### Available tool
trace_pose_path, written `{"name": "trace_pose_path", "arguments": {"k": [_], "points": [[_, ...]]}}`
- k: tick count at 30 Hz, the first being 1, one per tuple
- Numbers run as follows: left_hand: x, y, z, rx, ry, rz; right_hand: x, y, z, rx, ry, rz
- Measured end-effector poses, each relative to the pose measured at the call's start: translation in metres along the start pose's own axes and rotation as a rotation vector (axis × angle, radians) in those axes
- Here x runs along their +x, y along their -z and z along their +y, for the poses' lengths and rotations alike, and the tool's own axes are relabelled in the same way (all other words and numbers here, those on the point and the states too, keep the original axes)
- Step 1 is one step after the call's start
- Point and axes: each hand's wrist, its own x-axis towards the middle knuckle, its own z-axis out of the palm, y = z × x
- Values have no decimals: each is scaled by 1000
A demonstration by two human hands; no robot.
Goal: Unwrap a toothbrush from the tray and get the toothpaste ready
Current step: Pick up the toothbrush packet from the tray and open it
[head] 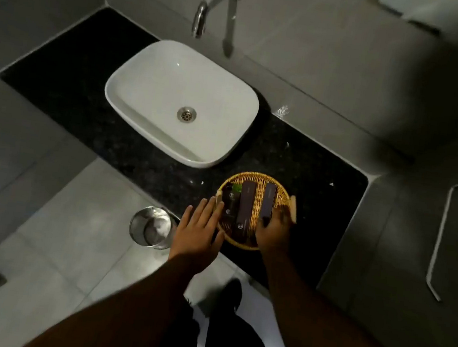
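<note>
A round wicker tray (251,176) stands on the black counter, right of the basin. Inside lie two long dark purple packets: one in the middle (245,208) and one on the right (268,199). Dark small bottles (228,208) lie along the tray's left side. My right hand (272,232) is over the tray's right front, fingers closed on the near end of the right packet. My left hand (199,227) lies flat and spread at the tray's left rim, holding nothing. Which packet holds a toothbrush or toothpaste I cannot tell.
A white basin (147,74) sits on the black counter (86,104) under a chrome wall tap (211,4). A steel bin (150,226) stands on the tiled floor left of my left hand. A metal rail (439,236) runs along the right wall.
</note>
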Motion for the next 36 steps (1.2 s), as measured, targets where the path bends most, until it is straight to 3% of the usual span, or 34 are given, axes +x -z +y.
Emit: {"name": "trace_pose_path", "arguments": {"k": [9,15,17,20,23,26,30,36], "points": [[2,-6,0,2,-11,63,10,-14,-7,-28,-147,-17],[11,2,6,1,-23,73,6,-8,-8,368,-285,12],[12,5,7,-17,-22,98,0,-2,-9,397,-289,51],[16,16,10,-59,-14,124,-13,6,-10,347,-219,92],[25,34,22,-156,75,154,-23,9,-8,260,5,81],[46,57,43,-403,239,220,-32,17,-17,269,220,120],[68,85,52,-815,320,196,-33,29,-31,215,302,158],[66,92,33,-976,376,273,-30,43,-18,162,454,160]]}}
